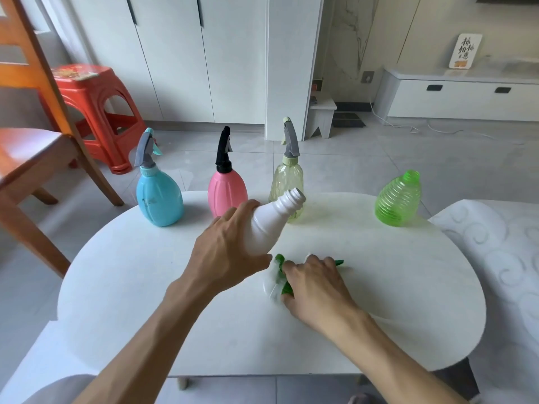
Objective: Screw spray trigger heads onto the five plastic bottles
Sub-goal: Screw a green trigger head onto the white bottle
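Left hand [230, 243]: wrapped round the body of the white opaque plastic bottle [271, 225], tilting its open neck away, probably ready to take a head.
Right hand [316, 287]: fingers curled over green-and-white spray trigger heads [278, 277] lying on the white oval table [145, 287]; grip unclear.
Finished: blue [159, 196], pink [227, 191] and pale yellow [287, 179] bottles, capped, lined along the far edge.
Waiting: green ribbed bottle [399, 199], neck open, set apart at right.

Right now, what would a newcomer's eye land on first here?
The left hand holding a capless white bottle tilted over the white table, centre frame. Just below, the right hand covers a green-and-white trigger head. Behind stand three capped bottles and an open green bottle far right.
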The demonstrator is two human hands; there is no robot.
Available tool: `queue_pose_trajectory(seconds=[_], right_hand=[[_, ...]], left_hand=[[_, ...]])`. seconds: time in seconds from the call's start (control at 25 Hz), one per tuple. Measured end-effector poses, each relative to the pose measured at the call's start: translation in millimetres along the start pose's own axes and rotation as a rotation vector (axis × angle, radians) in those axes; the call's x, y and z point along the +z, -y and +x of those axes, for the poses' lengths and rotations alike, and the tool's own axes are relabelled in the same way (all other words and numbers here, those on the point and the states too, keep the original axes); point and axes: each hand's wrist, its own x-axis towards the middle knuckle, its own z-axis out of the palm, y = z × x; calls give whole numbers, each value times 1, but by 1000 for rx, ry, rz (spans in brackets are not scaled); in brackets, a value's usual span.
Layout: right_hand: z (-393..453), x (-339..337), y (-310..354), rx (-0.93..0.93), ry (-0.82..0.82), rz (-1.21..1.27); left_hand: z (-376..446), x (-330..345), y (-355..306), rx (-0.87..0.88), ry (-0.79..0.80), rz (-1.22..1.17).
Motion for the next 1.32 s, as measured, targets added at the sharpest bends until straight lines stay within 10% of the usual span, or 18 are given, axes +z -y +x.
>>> queue_pose_trajectory(seconds=[0.16,0.52,0.84,1.32], right_hand=[[6,-7,-9,142,-29,343],[17,-72,-82,412,-494,2007],[18,-73,-95,464,-803,2049],[24,-52,-63,461,-626,2066]], left_hand=[[0,-6,5,-25,-20,16],[-3,-11,19,14,-123,225],[-2,-1,12,-1,-64,361],[-1,8,-1,-57,31,342]])
